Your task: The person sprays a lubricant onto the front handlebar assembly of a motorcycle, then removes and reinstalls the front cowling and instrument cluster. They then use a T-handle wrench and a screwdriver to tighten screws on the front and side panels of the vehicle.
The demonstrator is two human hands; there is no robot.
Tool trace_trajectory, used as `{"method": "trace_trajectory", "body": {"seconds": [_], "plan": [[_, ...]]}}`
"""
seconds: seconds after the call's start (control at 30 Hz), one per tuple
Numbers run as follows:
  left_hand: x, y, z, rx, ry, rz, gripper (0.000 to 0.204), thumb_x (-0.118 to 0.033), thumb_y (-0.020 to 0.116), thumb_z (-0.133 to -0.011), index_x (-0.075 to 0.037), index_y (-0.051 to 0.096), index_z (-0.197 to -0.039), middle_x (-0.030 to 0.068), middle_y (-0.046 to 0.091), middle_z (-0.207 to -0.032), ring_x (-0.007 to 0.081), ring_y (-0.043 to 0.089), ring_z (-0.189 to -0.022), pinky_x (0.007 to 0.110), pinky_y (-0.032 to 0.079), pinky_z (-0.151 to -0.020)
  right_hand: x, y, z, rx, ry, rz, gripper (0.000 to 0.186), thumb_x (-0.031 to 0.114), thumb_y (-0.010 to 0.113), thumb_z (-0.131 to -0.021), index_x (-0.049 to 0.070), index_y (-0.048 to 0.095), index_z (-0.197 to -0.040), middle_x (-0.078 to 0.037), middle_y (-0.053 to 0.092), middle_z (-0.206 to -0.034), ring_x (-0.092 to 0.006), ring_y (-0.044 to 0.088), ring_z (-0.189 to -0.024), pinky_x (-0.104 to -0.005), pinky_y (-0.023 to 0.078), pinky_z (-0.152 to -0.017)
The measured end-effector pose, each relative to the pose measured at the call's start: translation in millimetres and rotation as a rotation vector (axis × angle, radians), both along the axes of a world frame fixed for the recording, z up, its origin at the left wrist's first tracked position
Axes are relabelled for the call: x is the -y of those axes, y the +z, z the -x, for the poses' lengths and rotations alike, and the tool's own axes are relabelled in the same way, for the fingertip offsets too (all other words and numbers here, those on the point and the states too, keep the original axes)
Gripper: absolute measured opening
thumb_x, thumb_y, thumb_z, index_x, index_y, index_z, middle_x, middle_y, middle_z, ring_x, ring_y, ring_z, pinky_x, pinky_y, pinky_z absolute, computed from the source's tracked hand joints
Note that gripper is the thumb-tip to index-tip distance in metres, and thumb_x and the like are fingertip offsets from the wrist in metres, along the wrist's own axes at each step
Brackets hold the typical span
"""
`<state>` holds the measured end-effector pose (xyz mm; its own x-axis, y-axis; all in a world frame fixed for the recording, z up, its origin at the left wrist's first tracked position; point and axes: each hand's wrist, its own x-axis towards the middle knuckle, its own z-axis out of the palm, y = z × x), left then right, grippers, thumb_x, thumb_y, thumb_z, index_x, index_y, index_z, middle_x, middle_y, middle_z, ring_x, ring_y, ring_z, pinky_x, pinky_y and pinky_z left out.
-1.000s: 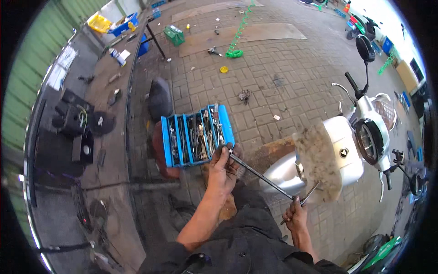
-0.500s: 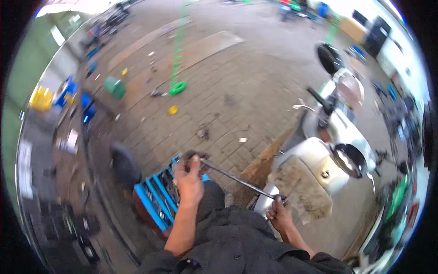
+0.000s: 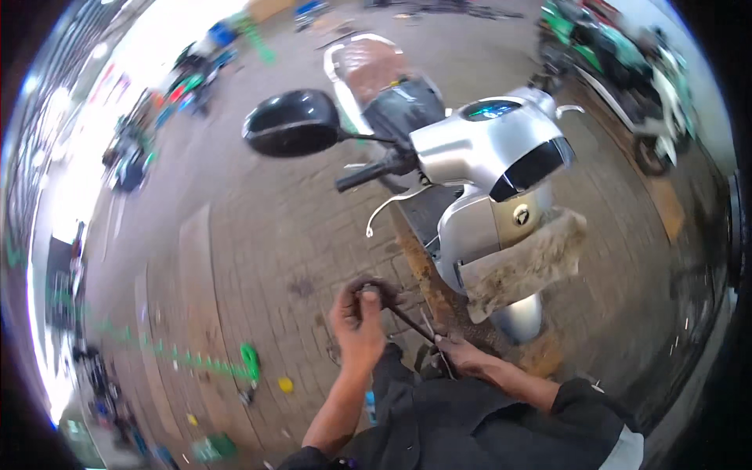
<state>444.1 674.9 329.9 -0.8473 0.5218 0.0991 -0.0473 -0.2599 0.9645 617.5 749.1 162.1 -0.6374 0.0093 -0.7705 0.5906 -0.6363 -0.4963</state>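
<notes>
My left hand (image 3: 359, 325) is closed around the upper end of a long, thin dark metal rod (image 3: 412, 322). The rod slants down to my right hand (image 3: 460, 354), whose fingers are wrapped around its lower end. What sits at either end of the rod is hidden or blurred. Just ahead and to the right stands a silver scooter (image 3: 482, 145) with a black mirror (image 3: 294, 123). A stained beige cloth (image 3: 533, 262) lies draped over its front, above the front fender (image 3: 519, 319). Both hands are apart from the scooter.
A rusty plank (image 3: 427, 274) runs along the floor beside the scooter. Farther right stands another scooter, green and white (image 3: 627, 78). A coiled green hose (image 3: 249, 362) and a yellow cap-like piece (image 3: 286, 385) lie at left. Brake lever (image 3: 374, 222) juts out toward my hands.
My view has swung right, bringing the scooter to the middle and taking the blue tool tray out of sight. Both hands still hold the rod, now closer together.
</notes>
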Motion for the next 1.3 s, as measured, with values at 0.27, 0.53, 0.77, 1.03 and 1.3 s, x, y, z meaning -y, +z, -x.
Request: {"method": "trace_trajectory", "body": {"seconds": [0.27,0.53,0.77,1.03,1.3], "plan": [[-106,-46,47,0.152,-0.477,0.224,0.022,-0.022,0.057,-0.099,-0.001,0.049,-0.098,0.002,0.054,-0.075,0.0064,0.049,-0.062,0.024,0.039,-0.052,156,-121,-17,-0.262,-0.615,-0.091,0.04,0.019,0.046,-0.101,0.003,0.041,-0.138,-0.02,0.062,-0.119,-0.0299,0.066,-0.095,-0.0461,0.054,-0.08],[-164,-105,50,-0.147,-0.63,0.404,0.027,-0.022,0.06,-0.097,0.003,0.056,-0.107,0.0087,0.063,-0.089,0.0129,0.057,-0.07,0.027,0.046,-0.06,135,-64,85,-0.221,-1.155,0.018,0.026,0.023,0.052,-0.101,0.008,0.058,-0.121,-0.01,0.062,-0.114,-0.0181,0.06,-0.097,-0.0354,0.048,-0.08],[-215,-138,50,-1.048,-0.583,0.112,0.031,-0.024,0.067,-0.09,0.001,0.062,-0.107,0.0168,0.061,-0.094,0.03,0.055,-0.094,0.043,0.043,-0.086,103,-149,166,-0.201,-1.526,0.024,0.029,0.032,0.062,-0.096,0.006,0.062,-0.107,0.0,0.061,-0.088,-0.011,0.053,-0.078,-0.0306,0.045,-0.073],[-248,-169,60,-1.055,-0.591,-0.062,0.042,-0.029,0.067,-0.092,0.006,0.063,-0.115,0.0201,0.067,-0.106,0.0286,0.061,-0.102,0.04,0.045,-0.091,61,-197,238,-0.129,-1.695,-0.218,0.036,0.039,0.065,-0.093,0.003,0.062,-0.095,-0.003,0.062,-0.087,-0.0119,0.054,-0.075,-0.0297,0.046,-0.074],[-274,-181,68,-0.749,-0.887,-0.28,0.038,-0.024,0.066,-0.093,0.006,0.063,-0.116,0.0156,0.067,-0.11,0.02,0.06,-0.099,0.034,0.046,-0.091,34,-193,243,-0.142,-1.757,-0.409,0.037,0.04,0.06,-0.096,0.004,0.063,-0.097,0.006,0.044,-0.072,-0.0066,0.039,-0.066,-0.0293,0.031,-0.058]]}}
